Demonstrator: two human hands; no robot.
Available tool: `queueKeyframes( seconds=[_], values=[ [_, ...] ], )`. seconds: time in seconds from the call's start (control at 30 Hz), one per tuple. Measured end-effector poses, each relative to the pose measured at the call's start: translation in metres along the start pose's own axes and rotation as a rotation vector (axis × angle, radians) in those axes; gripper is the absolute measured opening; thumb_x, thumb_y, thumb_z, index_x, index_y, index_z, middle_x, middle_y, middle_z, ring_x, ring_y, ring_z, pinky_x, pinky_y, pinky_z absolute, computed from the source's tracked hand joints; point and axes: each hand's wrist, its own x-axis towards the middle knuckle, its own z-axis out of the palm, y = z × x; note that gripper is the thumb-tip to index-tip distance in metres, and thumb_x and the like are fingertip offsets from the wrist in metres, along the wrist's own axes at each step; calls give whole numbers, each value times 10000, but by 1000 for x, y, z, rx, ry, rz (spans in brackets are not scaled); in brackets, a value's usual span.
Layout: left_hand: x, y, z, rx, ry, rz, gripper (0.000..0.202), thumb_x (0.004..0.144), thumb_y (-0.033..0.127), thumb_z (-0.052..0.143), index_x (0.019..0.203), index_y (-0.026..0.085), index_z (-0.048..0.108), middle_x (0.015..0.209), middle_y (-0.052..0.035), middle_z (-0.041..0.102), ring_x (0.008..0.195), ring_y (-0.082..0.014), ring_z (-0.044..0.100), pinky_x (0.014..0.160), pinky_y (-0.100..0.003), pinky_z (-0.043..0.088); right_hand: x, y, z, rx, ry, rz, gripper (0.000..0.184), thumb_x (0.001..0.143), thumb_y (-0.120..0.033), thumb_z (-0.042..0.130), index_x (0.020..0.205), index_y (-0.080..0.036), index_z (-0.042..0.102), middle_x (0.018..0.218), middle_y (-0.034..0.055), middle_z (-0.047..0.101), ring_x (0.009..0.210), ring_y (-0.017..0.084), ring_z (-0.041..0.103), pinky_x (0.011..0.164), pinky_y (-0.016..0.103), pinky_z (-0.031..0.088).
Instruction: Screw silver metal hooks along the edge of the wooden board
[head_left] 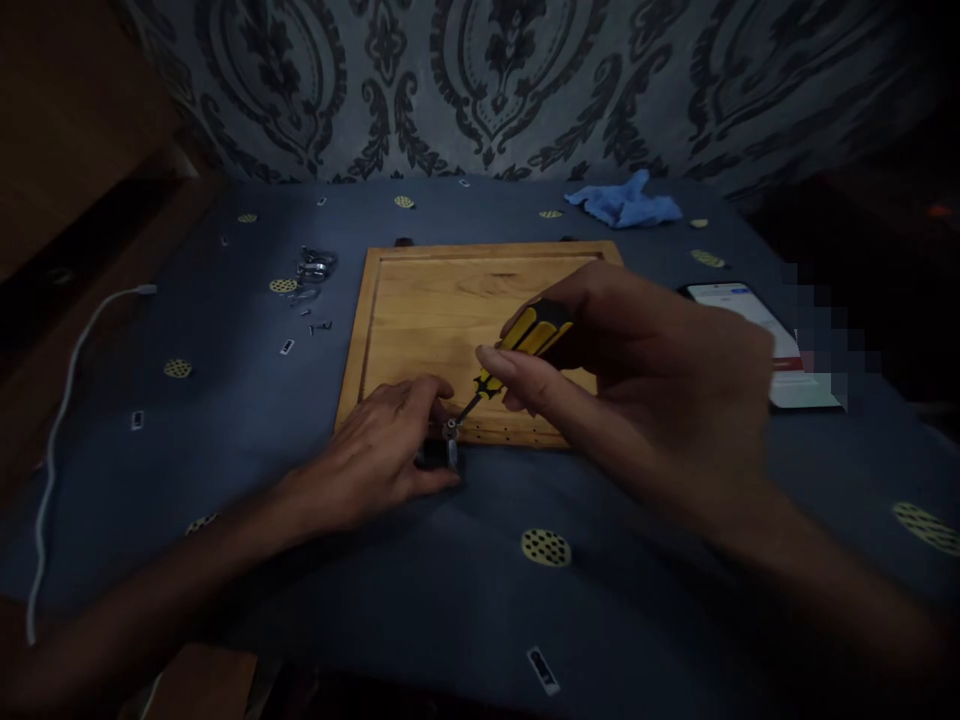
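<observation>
A yellow and black screwdriver [531, 332] is gripped by its handle in my right hand [660, 370]. Its shaft slants down to the left, and the tip meets a small metal fitting [451, 445] at the near edge of a wooden board [442, 310]. My left hand [375, 450] pinches that fitting between thumb and fingers, which partly hide it. The board lies flat, with a groove along its border and a row of small dark holes along the near edge. My right hand covers its right side.
Several metal fittings [315, 265] and loose screws [321, 327] lie left of the board on the dark blue patterned tablecloth [247, 430]. A blue cloth [624, 202] sits at the back right. A lit phone [750, 320] is behind my right hand; a white cable [64, 420] runs along the left.
</observation>
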Motion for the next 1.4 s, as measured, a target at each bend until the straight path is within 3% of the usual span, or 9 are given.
queueKeyframes(
  seconds=[0.17, 0.37, 0.53, 0.77, 0.87, 1.0, 1.13, 1.3, 1.4],
  values=[
    [0, -1, 1, 24, 3, 17, 638, 777, 219, 876, 1266, 212, 466, 1125, -87, 716, 1089, -313, 701, 940, -457, 566, 0, 3, 2, -61, -20, -67, 274, 957, -346, 730, 792, -249, 534, 680, -40, 642, 572, 124, 631, 537, 279, 489],
    [0, -2, 2, 18, 21, 46, 570, 775, 215, 865, 1200, 220, 485, 1082, -62, 713, 1019, -292, 709, 885, -431, 566, -2, 5, 5, -42, -39, -32, 255, 970, -372, 708, 809, -241, 560, 724, -33, 667, 590, 124, 652, 554, 273, 508],
    [-1, -4, 3, 31, 40, 59, 528, 782, 220, 857, 1155, 241, 483, 1120, -48, 706, 1050, -287, 710, 922, -426, 564, -1, 3, 5, 8, -68, -38, 249, 946, -369, 737, 816, -242, 567, 718, -36, 653, 592, 130, 658, 524, 269, 503],
    [-1, -4, 2, 46, 48, 79, 522, 795, 227, 840, 1169, 244, 477, 1101, -42, 701, 1053, -296, 708, 902, -427, 569, 4, 0, -6, 225, -284, 44, 162, 947, -349, 717, 1065, -257, 655, 926, -15, 756, 770, 158, 728, 651, 295, 603],
    [-2, -6, 3, 34, 52, 112, 533, 810, 229, 831, 1206, 246, 474, 1118, -43, 699, 1066, -290, 708, 927, -431, 565, 6, 0, -10, 247, -360, 10, 134, 967, -366, 697, 1063, -274, 689, 961, -25, 782, 809, 155, 742, 683, 297, 610],
    [-3, -9, 5, 43, 54, 118, 460, 833, 246, 807, 1166, 243, 490, 1124, -48, 696, 1067, -285, 705, 918, -426, 567, 3, -2, -7, 157, -279, 52, 129, 934, -354, 752, 934, -248, 680, 868, -15, 769, 681, 144, 710, 600, 300, 579],
    [-2, -6, 3, 44, 42, 101, 450, 820, 237, 807, 1130, 235, 480, 1148, -64, 696, 1087, -295, 697, 924, -434, 565, 3, -3, -4, 193, -248, 109, 167, 939, -393, 743, 926, -250, 658, 877, 0, 761, 667, 160, 711, 567, 311, 588],
    [-1, -3, 1, 35, 25, 47, 457, 802, 245, 813, 1105, 247, 472, 1132, -61, 695, 1069, -302, 693, 912, -451, 572, 6, -2, -7, 225, -290, 7, 132, 944, -339, 731, 1004, -230, 689, 920, -8, 764, 677, 136, 734, 576, 259, 594],
    [-1, -2, 0, 23, 14, 49, 473, 794, 232, 828, 1106, 246, 473, 1143, -63, 700, 1092, -304, 693, 942, -459, 566, 5, -5, -8, 133, -166, 37, 124, 932, -314, 753, 903, -228, 669, 844, -10, 738, 635, 143, 718, 541, 267, 577]
  ],
)
